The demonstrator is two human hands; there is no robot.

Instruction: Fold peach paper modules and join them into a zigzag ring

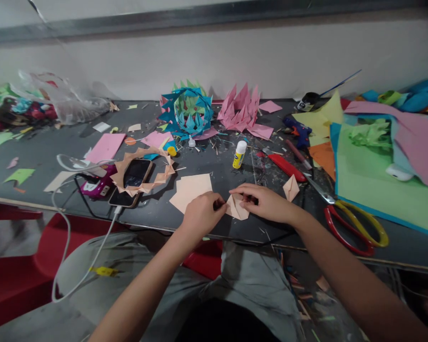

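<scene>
Fingers [245, 189] of your left hand [202, 213] and right hand [267, 202] are grasping opposite sides of the folded paper [237, 210] on the table [207, 159], while a glue stick [239, 155] is standing beyond it and paper sheets [195, 184] are lying beside your left hand.

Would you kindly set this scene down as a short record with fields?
Left hand: fingertips at the left edge of the folded peach paper
Right hand: fingers on that same paper
Peach sheets: overlapping, beside the left hand
Glue stick: standing beyond the hands
Scissors: right of the right forearm, red and yellow handles
Spiky paper pieces: blue ring, pink crown, near the wall
</scene>
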